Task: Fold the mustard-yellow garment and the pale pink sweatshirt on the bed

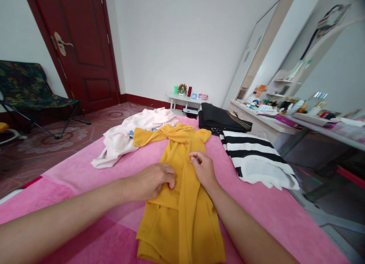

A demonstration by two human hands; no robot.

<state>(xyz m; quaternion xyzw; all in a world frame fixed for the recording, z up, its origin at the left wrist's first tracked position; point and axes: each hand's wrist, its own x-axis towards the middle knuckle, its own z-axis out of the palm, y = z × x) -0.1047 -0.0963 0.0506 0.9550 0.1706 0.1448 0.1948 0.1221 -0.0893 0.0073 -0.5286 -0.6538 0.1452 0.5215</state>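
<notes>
A mustard-yellow long-sleeved top (168, 218) lies lengthwise before me, partly folded. One sleeve runs down its middle toward me; the other stretches out to the left at the far end. My left hand (159, 179) rests at the top's left side with fingers curled into the cloth, their tips partly hidden. On the right, my right hand (203, 167) pinches the fabric near the upper part of the lengthwise sleeve. Beyond the left hand, a pale pink garment (122, 136) lies loosely spread, partly under the yellow sleeve.
A pink blanket (245, 207) covers the bed. Folded black clothes (219, 117) and a black-and-white striped garment (256, 154) lie at right. A cluttered dressing table (265, 117) stands beyond them. A folding chair (37, 89) and a red door (80, 47) are at left.
</notes>
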